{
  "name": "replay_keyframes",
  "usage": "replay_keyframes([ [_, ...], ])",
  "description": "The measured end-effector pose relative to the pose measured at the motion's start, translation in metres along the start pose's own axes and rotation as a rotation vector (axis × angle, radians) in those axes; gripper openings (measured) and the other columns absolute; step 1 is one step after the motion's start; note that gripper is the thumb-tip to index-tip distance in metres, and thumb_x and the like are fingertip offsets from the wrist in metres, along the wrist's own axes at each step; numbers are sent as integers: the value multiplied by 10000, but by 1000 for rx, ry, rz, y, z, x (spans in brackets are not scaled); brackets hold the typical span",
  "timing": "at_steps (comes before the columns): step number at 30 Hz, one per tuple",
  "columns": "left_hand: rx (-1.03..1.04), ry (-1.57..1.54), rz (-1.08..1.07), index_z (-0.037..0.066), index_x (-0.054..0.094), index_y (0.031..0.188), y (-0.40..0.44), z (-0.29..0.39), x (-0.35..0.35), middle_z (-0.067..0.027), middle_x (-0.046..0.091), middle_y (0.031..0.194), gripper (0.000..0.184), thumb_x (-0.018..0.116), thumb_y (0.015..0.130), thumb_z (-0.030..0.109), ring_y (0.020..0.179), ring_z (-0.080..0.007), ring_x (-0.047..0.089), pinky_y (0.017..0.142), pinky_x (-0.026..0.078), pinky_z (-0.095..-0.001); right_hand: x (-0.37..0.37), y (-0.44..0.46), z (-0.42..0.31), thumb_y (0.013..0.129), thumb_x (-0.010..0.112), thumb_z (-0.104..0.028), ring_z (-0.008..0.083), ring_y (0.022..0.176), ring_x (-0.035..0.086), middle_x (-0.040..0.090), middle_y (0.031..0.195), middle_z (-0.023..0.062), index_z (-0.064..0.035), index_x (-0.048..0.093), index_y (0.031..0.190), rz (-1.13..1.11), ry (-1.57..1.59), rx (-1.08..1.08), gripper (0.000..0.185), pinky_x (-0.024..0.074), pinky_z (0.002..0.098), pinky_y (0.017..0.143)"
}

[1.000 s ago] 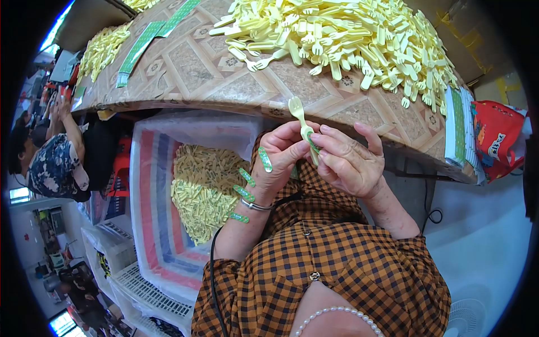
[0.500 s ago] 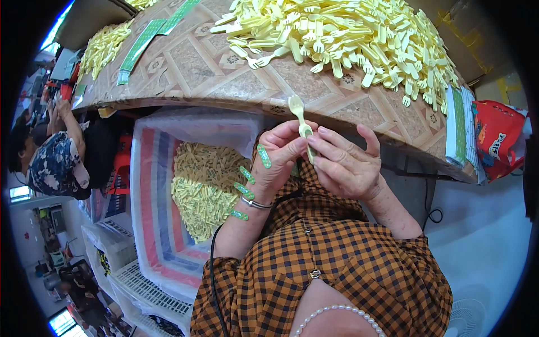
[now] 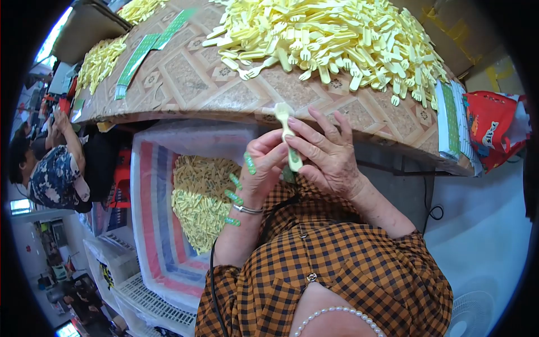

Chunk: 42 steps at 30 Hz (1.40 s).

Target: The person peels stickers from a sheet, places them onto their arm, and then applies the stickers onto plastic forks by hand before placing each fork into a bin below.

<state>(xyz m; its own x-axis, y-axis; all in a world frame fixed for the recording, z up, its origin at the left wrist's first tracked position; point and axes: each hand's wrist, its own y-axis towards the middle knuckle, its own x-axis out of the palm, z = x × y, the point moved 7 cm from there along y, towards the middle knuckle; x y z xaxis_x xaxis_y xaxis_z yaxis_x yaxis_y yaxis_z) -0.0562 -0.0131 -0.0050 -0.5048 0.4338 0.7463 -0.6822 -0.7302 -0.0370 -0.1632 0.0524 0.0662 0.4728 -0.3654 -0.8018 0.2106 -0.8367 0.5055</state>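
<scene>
In front of my chest, both hands hold one small pale yellow plastic fork (image 3: 284,117), its head pointing up toward the table. My left hand (image 3: 262,171) pinches it between thumb and fingers from the left. Against the other side press the fingers of my right hand (image 3: 331,160), with some fingers raised. On the fork's handle a green mark shows. Several small green stickers (image 3: 249,163) cling to the back of my left hand and wrist, beside a silver bracelet. Above the hands, a large heap of yellow forks (image 3: 337,39) covers the table.
A striped, plastic-lined bin (image 3: 168,247) at my left holds a pile of forks (image 3: 202,219). Green sticker strips (image 3: 137,59) lie on the table (image 3: 224,104). Sticker sheets (image 3: 447,123) and a red bag (image 3: 491,129) sit at right. Another person (image 3: 56,168) sits at far left.
Both hands and the fork have shifted slightly left. My right fingers have moved up along the fork and spread. The camera view has tilted a little.
</scene>
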Motion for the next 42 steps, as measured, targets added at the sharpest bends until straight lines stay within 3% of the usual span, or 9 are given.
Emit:
replay_keyframes([
  [3, 121, -93, 11, -94, 538, 1215, -9, 22, -17, -107, 635, 982, 396, 636, 898, 124, 835, -179, 640, 779, 553, -295, -1, -3, 20, 894, 566, -406, 256, 1357, 390, 509, 1402, 49, -140, 583, 1281, 11, -38, 81, 470, 142, 483, 1149],
  [7, 410, -932, -407, 80, 662, 998, -20, 86, -39, 16, 581, 820, 196, 646, 906, 253, 725, -93, 565, 600, 457, -217, -26, -4, 70, 744, 723, -201, 265, 1175, 517, 591, 1192, 83, -105, 604, 1199, 193, -207, 299, 480, 301, 494, 1068],
  [8, 490, -891, -336, 72, 672, 970, -24, 101, -49, 15, 628, 865, 91, 637, 899, 117, 792, -91, 627, 641, 505, -229, -29, -4, 83, 752, 712, -193, 270, 1124, 529, 590, 1133, 83, -106, 607, 1198, 206, -286, 320, 466, 311, 488, 1054],
  [15, 654, -854, -83, 68, 643, 1033, -41, 129, -88, 10, 618, 891, 185, 631, 921, 216, 809, -103, 619, 652, 511, -237, -22, -1, 131, 760, 702, -211, 259, 944, 529, 534, 923, 77, -145, 622, 1173, 123, -399, 420, 426, 332, 457, 992],
  [20, 469, -758, -35, 53, 616, 1088, -33, 112, -72, 11, 567, 886, 281, 594, 947, 296, 804, -103, 569, 670, 489, -224, -33, -1, 129, 773, 686, -191, 245, 838, 574, 590, 816, 58, -132, 686, 1031, 265, -351, 371, 265, 353, 418, 974],
  [23, 374, -666, 14, 42, 605, 1134, -24, 91, -60, 25, 498, 870, 351, 557, 963, 345, 793, -95, 507, 674, 449, -210, -43, -11, 138, 804, 693, -140, 172, 698, 597, 615, 737, 33, -102, 707, 949, 365, -220, 470, 151, 461, 347, 838],
  [26, 274, -545, 83, 28, 577, 1177, -14, 73, -51, 4, 471, 863, 380, 513, 982, 347, 787, -123, 472, 690, 432, -240, -41, -41, 171, 888, 680, -114, 35, 661, 568, 621, 764, -33, -44, 689, 956, 627, 448, 740, 98, 457, 205, 534],
  [30, 176, -219, 82, -7, 549, 1210, -3, 51, -38, -64, 582, 978, 374, 510, 982, 287, 861, -170, 539, 756, 472, -275, -35, -62, 178, 918, 646, -141, 32, 644, 571, 638, 783, -3, -39, 667, 1054, 733, 853, 783, 171, 467, 159, 568],
  [42, 12, 172, -4, -34, 594, 1175, 14, 23, 7, -79, 664, 953, 271, 569, 949, 113, 852, -139, 657, 726, 539, -224, -51, -77, 150, 941, 598, -131, 80, 667, 614, 653, 821, 34, -22, 642, 1015, 912, 996, 766, 139, 518, 208, 546],
])
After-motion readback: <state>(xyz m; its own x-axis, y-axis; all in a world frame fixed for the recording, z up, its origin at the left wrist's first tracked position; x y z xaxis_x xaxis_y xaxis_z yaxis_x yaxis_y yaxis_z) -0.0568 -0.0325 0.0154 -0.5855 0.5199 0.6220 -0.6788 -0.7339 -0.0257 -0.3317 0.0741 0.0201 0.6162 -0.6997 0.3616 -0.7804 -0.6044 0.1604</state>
